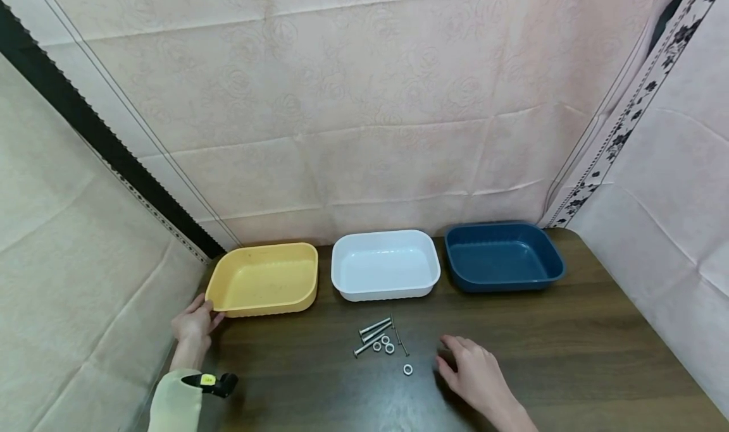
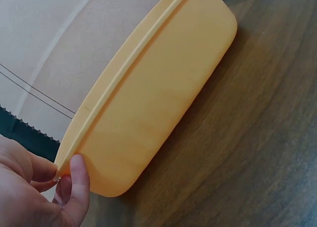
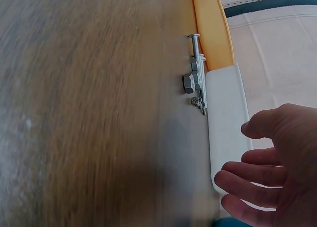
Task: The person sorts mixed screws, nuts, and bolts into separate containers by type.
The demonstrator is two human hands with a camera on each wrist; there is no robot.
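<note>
In the head view, my left hand [image 1: 193, 326] is at the near left corner of a yellow tray [image 1: 262, 308]. Its thumb and fingers pinch the tray's rim, as the left wrist view shows up close. My right hand [image 1: 474, 374] is held over the table at the right, fingers loosely bent and nothing in them. To its left lies a small group of metal bolts [image 1: 370, 345], with several nuts [image 1: 390, 348] and thin screws [image 1: 403, 345] beside them. One nut [image 1: 407, 369] sits apart, nearest the right hand.
A white tray [image 1: 386, 294] stands in the middle of the row, and a dark blue tray [image 1: 504, 286] to its right. Behind them hangs a pale patterned cloth [image 1: 364, 135], with more cloth at both sides. The tabletop [image 1: 319, 381] is dark wood.
</note>
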